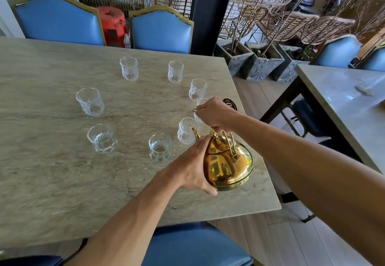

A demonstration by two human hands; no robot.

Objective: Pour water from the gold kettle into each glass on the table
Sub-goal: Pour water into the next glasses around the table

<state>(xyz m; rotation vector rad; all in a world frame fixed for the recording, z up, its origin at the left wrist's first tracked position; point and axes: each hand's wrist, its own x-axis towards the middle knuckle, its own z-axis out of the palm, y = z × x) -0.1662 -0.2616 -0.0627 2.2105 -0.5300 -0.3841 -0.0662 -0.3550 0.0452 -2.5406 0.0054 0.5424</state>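
Note:
The gold kettle [227, 161] is near the table's right edge, tilted with its spout [195, 133] toward a glass [186, 131]. My right hand [216, 112] is closed on the kettle's handle above the lid. My left hand [193, 165] presses against the kettle's left side and lid. Several clear glasses stand in a ring on the stone table [62, 172]: two near ones [102, 138] [160, 146] hold some water, others [90, 101] [129, 68] [176, 71] [197, 89] look empty. One more glass is mostly hidden behind my right hand.
Blue chairs [161, 29] stand along the far side and one [195, 245] right below me. A second table [343, 103] sits to the right across a floor gap. Stone planters [264, 61] and wicker chairs fill the back right. A black round coaster [230, 103] lies by the right edge.

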